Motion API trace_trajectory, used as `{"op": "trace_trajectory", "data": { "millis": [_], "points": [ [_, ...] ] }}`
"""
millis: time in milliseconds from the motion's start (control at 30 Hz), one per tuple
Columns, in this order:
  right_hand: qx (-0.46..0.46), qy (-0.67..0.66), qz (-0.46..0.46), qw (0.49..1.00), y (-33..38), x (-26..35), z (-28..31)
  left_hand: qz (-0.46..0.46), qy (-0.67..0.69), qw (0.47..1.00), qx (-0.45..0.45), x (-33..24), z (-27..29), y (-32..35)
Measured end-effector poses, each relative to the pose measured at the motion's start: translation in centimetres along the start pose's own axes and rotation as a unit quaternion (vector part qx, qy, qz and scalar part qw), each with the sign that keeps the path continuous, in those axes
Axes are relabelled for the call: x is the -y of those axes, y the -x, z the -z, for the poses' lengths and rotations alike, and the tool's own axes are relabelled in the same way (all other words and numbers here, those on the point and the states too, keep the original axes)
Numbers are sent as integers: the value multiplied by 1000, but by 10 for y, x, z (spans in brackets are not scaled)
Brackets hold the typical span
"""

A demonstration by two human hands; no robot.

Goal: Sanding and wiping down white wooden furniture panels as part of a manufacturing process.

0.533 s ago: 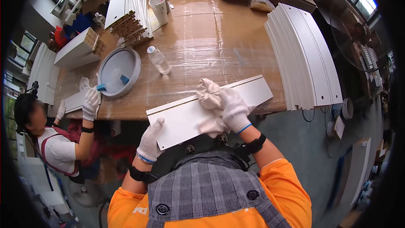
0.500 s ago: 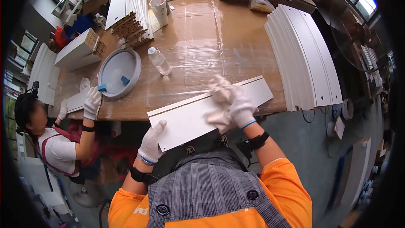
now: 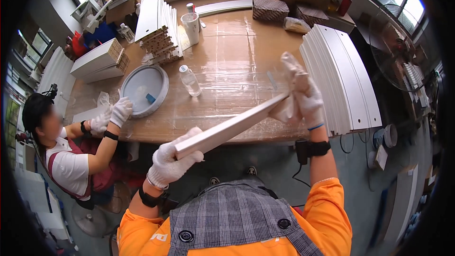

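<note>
A white board is tilted up on its edge above the table's front, its narrow side showing. Gloved in white, my left hand grips the board's near left end, thumb on one side and fingers on the other. My right hand, also gloved, is closed on a beige cloth at the board's far right end. The cloth bunches over that end and hides it; part of it hangs below.
Stacked white boards stand at the right, more boards at the back left. A clear bottle and a round grey tray with a blue block are on the table. A co-worker sits at the left.
The board has turned from lying face up to standing on edge. My right hand moved the cloth rightward to its far end. The co-worker's hands have come together beside the tray.
</note>
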State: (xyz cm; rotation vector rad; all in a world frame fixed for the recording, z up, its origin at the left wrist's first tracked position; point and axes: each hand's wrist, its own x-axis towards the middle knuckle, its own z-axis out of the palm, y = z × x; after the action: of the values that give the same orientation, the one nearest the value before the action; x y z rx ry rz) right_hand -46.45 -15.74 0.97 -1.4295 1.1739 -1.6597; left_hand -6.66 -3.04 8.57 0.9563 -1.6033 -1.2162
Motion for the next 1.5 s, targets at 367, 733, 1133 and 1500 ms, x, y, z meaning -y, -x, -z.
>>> {"op": "trace_trajectory", "data": {
  "millis": [367, 733, 1133, 1500],
  "points": [
    [351, 188, 209, 893, 75, 168, -193, -166, -450, 877, -24, -11, -2, 3],
    [118, 11, -30, 993, -14, -52, -10, 18, -142, 988, -56, 7, -8, 16],
    [-111, -510, -287, 803, -81, -176, 70, -26, -229, 958, -173, -21, -34, 51],
    [111, 256, 107, 954, -131, -126, 86, -66, -577, 814, 13, -91, -38, 68]
  ]
}}
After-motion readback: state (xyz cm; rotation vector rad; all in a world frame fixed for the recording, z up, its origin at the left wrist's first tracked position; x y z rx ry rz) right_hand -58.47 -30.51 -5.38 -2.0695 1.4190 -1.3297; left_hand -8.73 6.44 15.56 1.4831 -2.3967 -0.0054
